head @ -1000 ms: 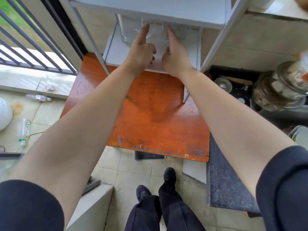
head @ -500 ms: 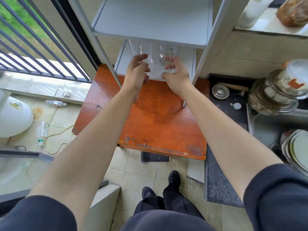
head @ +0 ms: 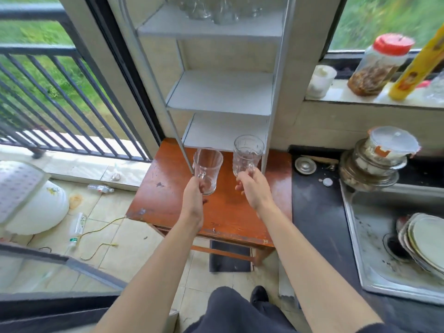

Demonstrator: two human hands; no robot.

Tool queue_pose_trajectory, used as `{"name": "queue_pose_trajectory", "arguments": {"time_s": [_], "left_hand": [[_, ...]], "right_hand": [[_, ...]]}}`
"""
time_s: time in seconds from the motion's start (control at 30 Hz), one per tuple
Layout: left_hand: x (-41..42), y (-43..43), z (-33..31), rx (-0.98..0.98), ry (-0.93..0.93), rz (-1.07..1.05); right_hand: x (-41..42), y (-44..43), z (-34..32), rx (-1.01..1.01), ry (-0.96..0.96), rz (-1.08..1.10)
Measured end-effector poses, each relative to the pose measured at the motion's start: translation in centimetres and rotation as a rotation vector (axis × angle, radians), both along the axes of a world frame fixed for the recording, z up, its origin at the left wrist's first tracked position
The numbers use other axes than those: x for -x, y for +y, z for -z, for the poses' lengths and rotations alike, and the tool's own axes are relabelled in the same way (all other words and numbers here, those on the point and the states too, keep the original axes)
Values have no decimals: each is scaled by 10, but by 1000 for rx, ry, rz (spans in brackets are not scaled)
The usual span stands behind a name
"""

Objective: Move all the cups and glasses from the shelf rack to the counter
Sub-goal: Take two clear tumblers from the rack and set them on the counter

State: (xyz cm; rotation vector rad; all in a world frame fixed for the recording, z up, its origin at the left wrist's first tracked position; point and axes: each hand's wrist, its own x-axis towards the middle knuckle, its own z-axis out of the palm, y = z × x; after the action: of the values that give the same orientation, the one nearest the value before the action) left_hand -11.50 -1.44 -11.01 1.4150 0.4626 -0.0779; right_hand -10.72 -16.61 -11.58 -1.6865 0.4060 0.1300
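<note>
My left hand grips the handle of a plain clear glass mug, held upright above the orange table. My right hand grips the handle of a patterned clear glass mug, also upright and slightly higher. Both mugs are out in front of the white shelf rack, whose lower shelves show nothing on them. Several more glasses stand blurred on the rack's top visible shelf. The dark counter lies to the right of the table.
A metal sink with stacked plates sits at the right. Stacked glass bowls and a small lid stand on the counter's back. Jars and a yellow bottle line the window ledge. A railing and a white pot are at left.
Both hands have drawn the two mugs out of the bottom shelf and lifted them over the table. The view has tilted up, showing the upper shelves.
</note>
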Motion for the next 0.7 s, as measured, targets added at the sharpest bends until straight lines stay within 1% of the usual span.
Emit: {"name": "queue_pose_trajectory", "arguments": {"time_s": [0.1,0.2,0.33,0.47,0.57,0.7], "left_hand": [[27,4,11,26,90,16],[49,-1,25,13,169,136],[74,-33,23,-16,133,266],[110,-92,-4,54,141,431],[142,-143,-21,72,89,602],[199,-221,-40,127,57,785]], "right_hand": [[38,-5,8,-18,0,110],[78,-13,14,-8,-25,280],[137,-35,13,38,22,501],[208,-74,-8,29,11,748],[262,-111,-22,41,-34,921],[344,-163,-40,6,-86,1110]]}}
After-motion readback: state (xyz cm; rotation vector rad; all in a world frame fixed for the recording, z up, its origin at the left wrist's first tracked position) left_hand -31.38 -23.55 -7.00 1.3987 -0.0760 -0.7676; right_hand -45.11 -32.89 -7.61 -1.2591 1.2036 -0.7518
